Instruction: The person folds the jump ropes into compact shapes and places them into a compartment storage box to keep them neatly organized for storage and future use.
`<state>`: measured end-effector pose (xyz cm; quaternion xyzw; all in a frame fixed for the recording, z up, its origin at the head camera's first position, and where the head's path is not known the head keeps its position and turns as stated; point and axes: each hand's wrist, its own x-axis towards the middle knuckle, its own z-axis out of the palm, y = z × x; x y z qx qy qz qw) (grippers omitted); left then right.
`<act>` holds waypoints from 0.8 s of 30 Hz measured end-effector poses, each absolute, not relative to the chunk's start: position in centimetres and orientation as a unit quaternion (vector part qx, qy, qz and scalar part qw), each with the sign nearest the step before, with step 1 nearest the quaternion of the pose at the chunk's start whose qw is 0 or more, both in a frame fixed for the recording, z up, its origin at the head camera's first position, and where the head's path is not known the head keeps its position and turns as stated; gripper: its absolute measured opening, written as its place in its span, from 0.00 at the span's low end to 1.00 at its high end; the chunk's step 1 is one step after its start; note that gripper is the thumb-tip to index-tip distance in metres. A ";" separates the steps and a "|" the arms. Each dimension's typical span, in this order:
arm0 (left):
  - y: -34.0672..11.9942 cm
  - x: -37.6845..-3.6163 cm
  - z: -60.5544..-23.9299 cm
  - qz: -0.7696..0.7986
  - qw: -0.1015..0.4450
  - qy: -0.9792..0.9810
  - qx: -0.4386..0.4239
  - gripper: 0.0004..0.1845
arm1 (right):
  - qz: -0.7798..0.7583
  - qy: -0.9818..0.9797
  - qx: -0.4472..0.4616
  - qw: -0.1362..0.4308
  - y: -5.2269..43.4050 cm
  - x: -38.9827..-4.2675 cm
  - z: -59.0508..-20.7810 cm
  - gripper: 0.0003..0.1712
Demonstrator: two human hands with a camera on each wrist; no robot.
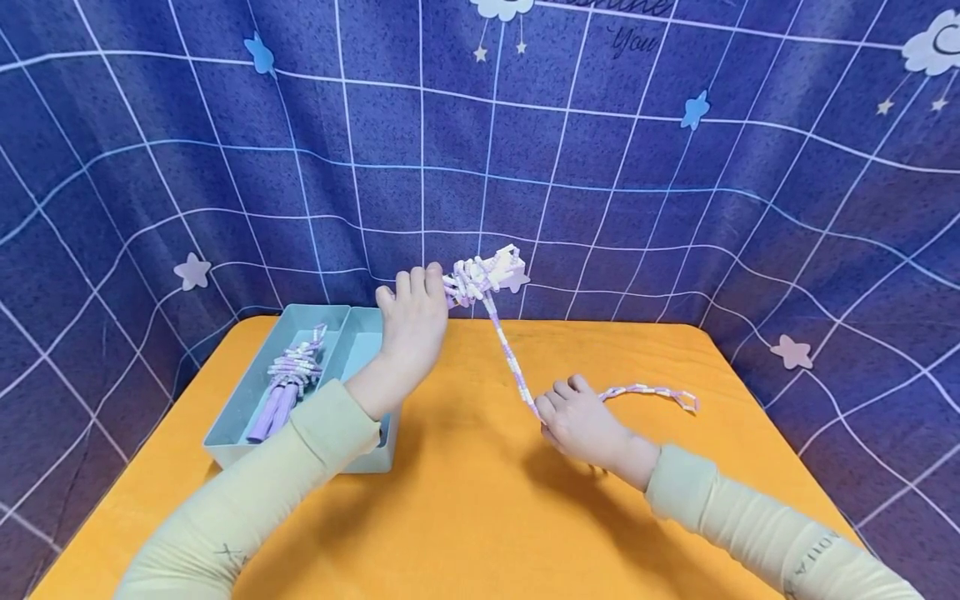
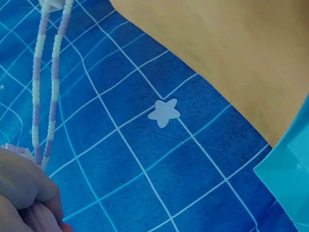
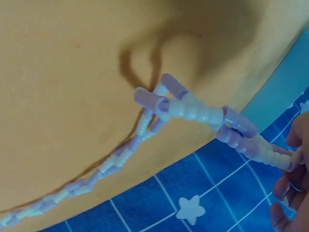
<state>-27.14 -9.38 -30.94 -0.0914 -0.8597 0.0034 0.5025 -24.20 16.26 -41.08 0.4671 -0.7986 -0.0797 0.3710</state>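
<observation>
A purple-and-white beaded jump rope point(image 1: 480, 277) is held up above the far side of the table, part of its cord wound round in a bundle. My left hand point(image 1: 412, 321) grips it by the purple handles, mostly hidden in the palm. From the bundle, a doubled beaded cord point(image 1: 510, 354) runs tautly down to my right hand point(image 1: 585, 425), whose fingers pinch it. Past that hand, the loose end point(image 1: 645, 389) trails rightward into a loop. The right wrist view shows the linked bead segments point(image 3: 198, 112) beside the curled fingers point(image 3: 285, 186).
A grey-blue two-compartment box point(image 1: 375, 462) stands on the left of the orange table point(image 1: 465, 517). Its left compartment holds a second beaded jump rope point(image 1: 296, 371), wrapped up with its purple handles toward me. Behind hangs a blue gridded curtain point(image 1: 450, 125) with stars.
</observation>
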 end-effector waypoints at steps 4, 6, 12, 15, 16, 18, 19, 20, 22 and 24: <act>-9.6 -27.3 -31.1 0.011 0.485 -0.871 -0.079 0.19 | -0.092 -0.788 0.475 0.380 16.0 -23.6 -40.3 0.06; -9.7 -27.4 -31.2 0.015 0.482 -0.873 -0.073 0.20 | -0.100 -0.781 0.478 0.390 15.9 -23.4 -39.8 0.04; -10.0 -27.7 -31.5 0.024 0.477 -0.876 -0.066 0.20 | -0.129 -0.742 0.503 0.424 15.7 -22.7 -37.2 0.14; -10.0 -27.8 -31.7 0.031 0.471 -0.879 -0.067 0.21 | -0.134 -0.713 0.530 0.440 15.6 -22.4 -35.6 0.15; -10.1 -27.9 -31.8 0.035 0.470 -0.879 -0.069 0.21 | -0.132 -0.702 0.540 0.444 15.4 -22.3 -35.0 0.15; -10.1 -28.0 -32.1 0.046 0.464 -0.882 -0.072 0.22 | -0.132 -0.679 0.561 0.455 15.2 -22.1 -33.6 0.14; -10.1 -28.1 -32.3 0.052 0.462 -0.882 -0.074 0.22 | -0.134 -0.667 0.570 0.462 15.0 -21.9 -32.9 0.13; -10.1 -28.2 -32.5 0.058 0.459 -0.883 -0.078 0.21 | -0.134 -0.657 0.578 0.466 14.8 -21.7 -32.1 0.12; -10.0 -28.3 -32.9 0.069 0.458 -0.882 -0.088 0.21 | -0.142 -0.638 0.586 0.478 14.5 -21.3 -30.4 0.11; -9.9 -28.3 -33.3 0.081 0.458 -0.879 -0.102 0.21 | -0.151 -0.624 0.589 0.491 14.3 -20.9 -28.6 0.11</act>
